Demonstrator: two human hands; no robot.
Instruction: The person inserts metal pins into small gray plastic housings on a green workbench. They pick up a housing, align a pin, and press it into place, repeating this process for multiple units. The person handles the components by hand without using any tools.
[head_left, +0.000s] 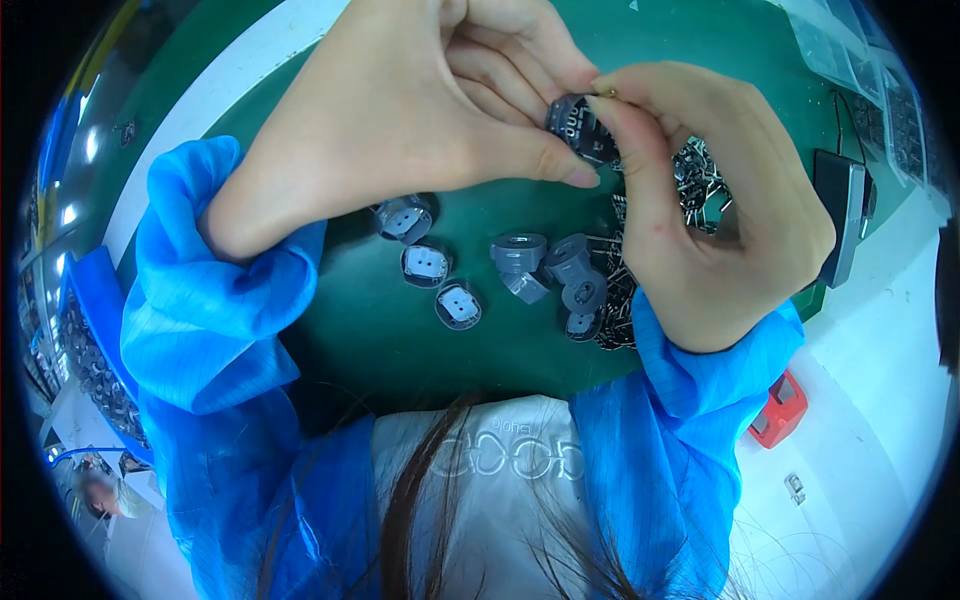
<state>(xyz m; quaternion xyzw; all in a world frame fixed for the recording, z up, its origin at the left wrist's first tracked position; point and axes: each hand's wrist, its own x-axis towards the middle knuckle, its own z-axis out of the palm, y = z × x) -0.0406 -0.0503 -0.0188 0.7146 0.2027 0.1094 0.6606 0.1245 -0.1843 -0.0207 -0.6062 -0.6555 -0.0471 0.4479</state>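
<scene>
My left hand (410, 110) holds a dark grey round plastic housing (572, 122) between thumb and fingers, above the green work mat (350, 330). At the housing's upper right rim, my right hand (720, 190) is closed in a pinch on a small brass-coloured pin (611, 92), of which only the tip shows. Below the hands lie similar grey housings with pale inserts (425, 265) and a cluster of grey ring-shaped housings (520, 250). A heap of thin metal pins (702, 175) lies partly hidden behind my right hand.
A blue bin (100, 290) with many small dark parts stands at the left. Clear plastic trays (850, 60) are at the upper right, above a grey-black box-shaped device (848, 215). A red plastic object (782, 412) sits at lower right. Part of another person (105, 495) shows far left.
</scene>
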